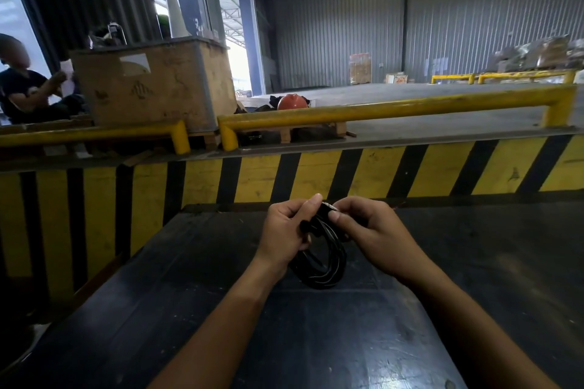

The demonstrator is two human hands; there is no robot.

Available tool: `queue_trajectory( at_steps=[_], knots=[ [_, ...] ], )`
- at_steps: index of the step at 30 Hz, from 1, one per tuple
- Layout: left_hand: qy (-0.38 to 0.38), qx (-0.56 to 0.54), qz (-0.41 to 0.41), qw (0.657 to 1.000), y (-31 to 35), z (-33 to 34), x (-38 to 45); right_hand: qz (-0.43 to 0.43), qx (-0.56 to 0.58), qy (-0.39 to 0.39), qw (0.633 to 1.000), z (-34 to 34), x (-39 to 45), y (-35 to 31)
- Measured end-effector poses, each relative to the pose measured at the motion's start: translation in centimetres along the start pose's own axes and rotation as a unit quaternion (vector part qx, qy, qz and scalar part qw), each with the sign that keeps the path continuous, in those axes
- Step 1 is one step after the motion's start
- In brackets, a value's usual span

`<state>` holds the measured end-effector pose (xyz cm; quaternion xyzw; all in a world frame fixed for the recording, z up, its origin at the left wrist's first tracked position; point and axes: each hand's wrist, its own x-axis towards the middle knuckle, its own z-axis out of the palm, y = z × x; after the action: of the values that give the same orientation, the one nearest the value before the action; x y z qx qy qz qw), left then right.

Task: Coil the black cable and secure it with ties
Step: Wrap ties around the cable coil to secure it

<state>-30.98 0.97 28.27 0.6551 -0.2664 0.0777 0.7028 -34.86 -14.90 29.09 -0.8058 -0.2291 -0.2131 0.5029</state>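
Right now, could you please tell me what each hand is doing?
Left hand: closed on the coiled black cable, holding the loops.
Right hand: fingers pinched on the cable's top.

Glossy black plastic-sheathed cable [319, 265] over a scuffed, dull-sheened dark metal tabletop [196, 294], chipped yellow-painted steel rail [395, 112] behind

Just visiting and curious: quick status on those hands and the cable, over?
Left hand and right hand both gripping the black cable at its top. Cable coiled, hanging over the dark table. No tie visible. Nothing in the way.
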Motion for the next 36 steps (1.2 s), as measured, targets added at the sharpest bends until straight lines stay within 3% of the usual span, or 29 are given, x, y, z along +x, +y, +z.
queue_trajectory(
  at_steps=[6, 11, 14, 21, 30, 33, 36],
  knots=[
    [0.030, -0.004, -0.018, 0.999, -0.2, 0.3, -0.1, 0.018, -0.036, 0.034, 0.999, 0.1, -0.2, 0.2],
    [0.082, 0.040, -0.030, 0.995, -0.5, 0.3, 0.0, -0.078, -0.187, 0.036, 0.979, 1.2, -0.8, -0.7],
    [0.087, 0.055, -0.013, 0.995, -0.7, 0.4, -0.1, -0.093, -0.224, 0.051, 0.969, 2.3, -0.9, -0.4],
    [0.109, 0.080, 0.035, 0.990, -1.3, 0.2, -0.5, -0.046, -0.129, 0.118, 0.984, 2.8, -0.6, 0.6],
    [0.027, 0.104, 0.112, 0.988, -1.7, 0.1, -0.9, 0.002, 0.014, 0.092, 0.996, 1.6, -0.5, 0.9],
    [0.023, 0.102, 0.078, 0.991, -1.8, 0.2, -0.9, -0.022, 0.011, 0.115, 0.993, 1.6, -0.7, 1.1],
    [0.034, 0.065, -0.036, 0.997, -2.2, 0.4, -1.0, -0.095, -0.108, 0.136, 0.980, 1.9, -1.3, 1.3]
  ],
)
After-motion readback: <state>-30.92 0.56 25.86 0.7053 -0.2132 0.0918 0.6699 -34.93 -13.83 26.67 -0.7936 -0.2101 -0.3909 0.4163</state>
